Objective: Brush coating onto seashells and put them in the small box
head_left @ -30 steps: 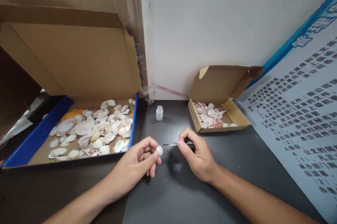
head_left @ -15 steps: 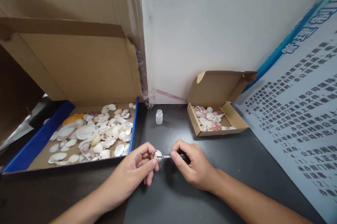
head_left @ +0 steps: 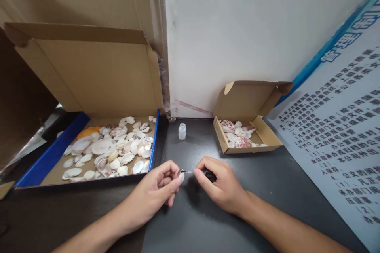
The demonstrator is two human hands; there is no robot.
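My left hand (head_left: pixel 162 183) pinches a small seashell (head_left: pixel 181 176) between thumb and forefinger, and the fingers partly cover it. Across from it my right hand (head_left: pixel 219 181) is closed round the dark handle of a slim tool (head_left: pixel 188 172). The tool's thin shiny shaft points left, and its dark tip lies at the shell's upper edge. Whether that tip is a brush or a point, I cannot tell. Behind the hands stands a small whitish bottle (head_left: pixel 182 132), upright on the dark table (head_left: pixel 190 221).
On the left is an open blue-edged cardboard box (head_left: pixel 41 172) with many seashells (head_left: pixel 118 148). A smaller open cardboard box (head_left: pixel 268 134) at the back right holds patterned shells (head_left: pixel 237 134). A white panel (head_left: pixel 237 27) rises behind; a printed sign (head_left: pixel 335 126) leans at right.
The shell has turned in my left fingers, so less of its patterned face shows. The tool's tip has moved to its upper edge. The whole view has shifted slightly.
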